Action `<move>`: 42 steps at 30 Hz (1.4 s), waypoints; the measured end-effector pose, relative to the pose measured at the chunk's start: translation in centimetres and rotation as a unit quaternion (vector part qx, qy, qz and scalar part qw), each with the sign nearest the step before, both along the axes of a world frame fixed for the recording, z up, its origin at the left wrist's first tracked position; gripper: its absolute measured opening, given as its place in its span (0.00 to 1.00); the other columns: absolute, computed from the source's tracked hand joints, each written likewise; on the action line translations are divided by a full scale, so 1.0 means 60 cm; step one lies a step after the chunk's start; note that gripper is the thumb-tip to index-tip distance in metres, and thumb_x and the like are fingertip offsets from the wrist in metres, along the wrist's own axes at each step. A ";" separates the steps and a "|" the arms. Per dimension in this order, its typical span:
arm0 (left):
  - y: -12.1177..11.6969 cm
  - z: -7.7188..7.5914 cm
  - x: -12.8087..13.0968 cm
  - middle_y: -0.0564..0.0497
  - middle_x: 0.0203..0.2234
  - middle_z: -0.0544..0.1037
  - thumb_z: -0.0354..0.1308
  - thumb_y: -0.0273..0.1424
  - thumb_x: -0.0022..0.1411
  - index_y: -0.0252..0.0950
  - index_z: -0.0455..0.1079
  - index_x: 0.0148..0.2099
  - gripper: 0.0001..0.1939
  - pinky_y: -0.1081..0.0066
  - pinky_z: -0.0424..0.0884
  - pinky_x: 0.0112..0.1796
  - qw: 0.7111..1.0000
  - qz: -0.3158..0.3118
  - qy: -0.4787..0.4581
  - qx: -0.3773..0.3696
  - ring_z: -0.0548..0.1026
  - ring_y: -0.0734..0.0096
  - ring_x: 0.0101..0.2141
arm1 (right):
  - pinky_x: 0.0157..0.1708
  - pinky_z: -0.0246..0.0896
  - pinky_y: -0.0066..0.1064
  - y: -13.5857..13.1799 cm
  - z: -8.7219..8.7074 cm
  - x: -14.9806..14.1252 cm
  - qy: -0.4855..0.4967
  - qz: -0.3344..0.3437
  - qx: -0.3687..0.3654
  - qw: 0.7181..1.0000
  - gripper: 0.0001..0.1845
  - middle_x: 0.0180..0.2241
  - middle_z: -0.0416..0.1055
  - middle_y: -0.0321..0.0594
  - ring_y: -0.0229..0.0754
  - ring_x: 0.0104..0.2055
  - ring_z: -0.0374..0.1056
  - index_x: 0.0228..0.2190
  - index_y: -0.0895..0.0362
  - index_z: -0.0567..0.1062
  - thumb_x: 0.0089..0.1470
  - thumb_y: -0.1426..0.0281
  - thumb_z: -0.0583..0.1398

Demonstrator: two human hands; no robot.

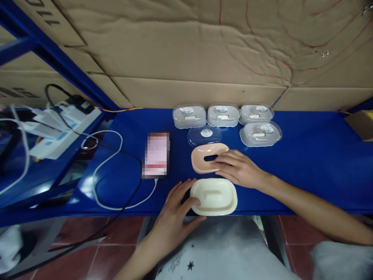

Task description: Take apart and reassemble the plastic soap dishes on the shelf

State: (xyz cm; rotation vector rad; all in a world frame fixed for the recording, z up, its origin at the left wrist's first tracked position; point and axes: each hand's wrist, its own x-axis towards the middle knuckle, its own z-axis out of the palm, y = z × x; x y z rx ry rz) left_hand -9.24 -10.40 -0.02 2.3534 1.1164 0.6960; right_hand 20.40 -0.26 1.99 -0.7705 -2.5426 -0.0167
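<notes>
A cream oval dish [215, 208] with a raised bar inside lies at the blue table's front edge. My left hand [179, 212] holds its left side, with one finger reaching over the rim. Just behind it sits a peach oval tray [199, 158] with a dark slot in its middle. The fingers of my right hand [237, 167] reach inside this tray and grip its right side; the thumb is mostly hidden. Beyond the tray lies a loose clear lid [201, 137] with a round label.
Several lidded oval boxes [223, 115] stand at the back, near the cardboard wall [186, 50]. A phone [155, 155] on a white cable [96, 190] lies left of the tray. A power strip [67, 130] with plugs is farther left; a cardboard box [361, 126] stands far right.
</notes>
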 end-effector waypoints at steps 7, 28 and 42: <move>-0.013 0.019 -0.007 0.45 0.66 0.65 0.72 0.36 0.63 0.44 0.72 0.42 0.11 0.47 0.79 0.57 0.967 0.071 -0.199 -0.141 0.77 0.50 0.59 | 0.67 0.61 0.54 -0.050 0.033 0.000 0.030 0.104 -0.073 0.991 0.35 0.62 0.73 0.55 0.55 0.68 0.65 0.67 0.59 0.68 0.67 0.53 0.63; -0.013 0.008 -0.022 0.47 0.70 0.71 0.39 0.52 0.77 0.56 0.54 0.77 0.31 0.41 0.75 0.61 0.645 0.117 -0.531 -0.537 0.71 0.46 0.68 | 0.59 0.68 0.50 -0.012 0.024 0.051 -0.003 -0.027 -0.053 0.998 0.23 0.57 0.79 0.45 0.53 0.59 0.74 0.62 0.51 0.74 0.68 0.67 0.64; 0.060 0.021 0.059 0.40 0.62 0.79 0.52 0.55 0.74 0.39 0.73 0.64 0.30 0.41 0.69 0.65 0.570 0.080 -0.585 -0.571 0.72 0.41 0.67 | 0.50 0.71 0.39 -0.070 0.045 -0.002 0.050 0.054 0.049 0.996 0.21 0.48 0.84 0.41 0.44 0.52 0.77 0.61 0.55 0.74 0.69 0.71 0.63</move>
